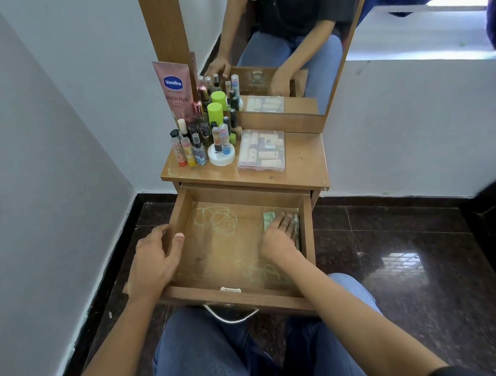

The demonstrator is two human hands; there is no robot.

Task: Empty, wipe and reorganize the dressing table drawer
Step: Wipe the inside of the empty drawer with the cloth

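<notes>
- nearest, a seated person's knees in blue jeans, just below a metal handle (231, 315) on the front of the drawer
- the drawer (236, 297) is pulled fully out over the lap; it is a shallow wooden box, emptied of its things; it looks stiff and light enough to steady by a side wall
- the left hand (155, 260) grips the drawer's left wall, fingers outside and thumb hooked over the rim; a sound hold for bracing it
- the right hand (278, 235) lies flat with straight fingers, pressing a green cloth (269, 215) onto the drawer floor in the far right corner; the cloth looks soft and limp, best worked under a flat palm
- pale green scribble marks (214, 219) show on the floor at far left and near the front; the wiping seems unfinished
- beyond, the worktop (303, 161) carries a cluster of small bottles (200, 135) at left, likely tippy and fragile; a white jar (221, 157); a clear plastic case (262, 150) beside them
- farthest, a pink tube (174, 87) leans by the mirror (290, 40)
</notes>
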